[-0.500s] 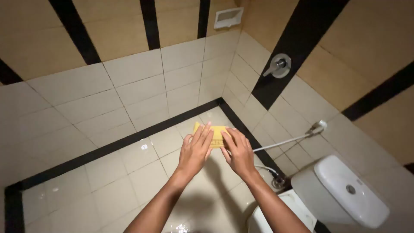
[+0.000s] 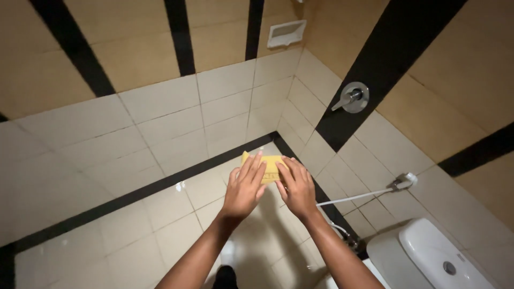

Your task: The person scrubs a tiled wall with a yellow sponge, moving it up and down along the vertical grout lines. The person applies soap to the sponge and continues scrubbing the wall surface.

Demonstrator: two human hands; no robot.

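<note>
A yellow pack [image 2: 269, 166], flat and roughly rectangular with faint darker marking on its face, is held out in front of the person, above the corner where the tiled floor [image 2: 160, 214] meets the walls. Both hands grasp it. The left hand [image 2: 244, 188] has its fingers stretched over the pack's left part; the right hand [image 2: 295, 187] covers its right edge, fingers curved against it. Only the top and middle of the pack show between the fingers.

A black tile band [image 2: 134, 195] runs along the floor's edge below the pack. High on the back wall sits a white rectangular recessed holder [image 2: 286, 33]. On the right wall, on a black diagonal stripe [image 2: 385, 64], is a round metal valve [image 2: 353, 97]. Lower right, a white hose [image 2: 353, 197] leads to a wall fitting [image 2: 404, 181], and a white cistern [image 2: 433, 257] stands beneath.
</note>
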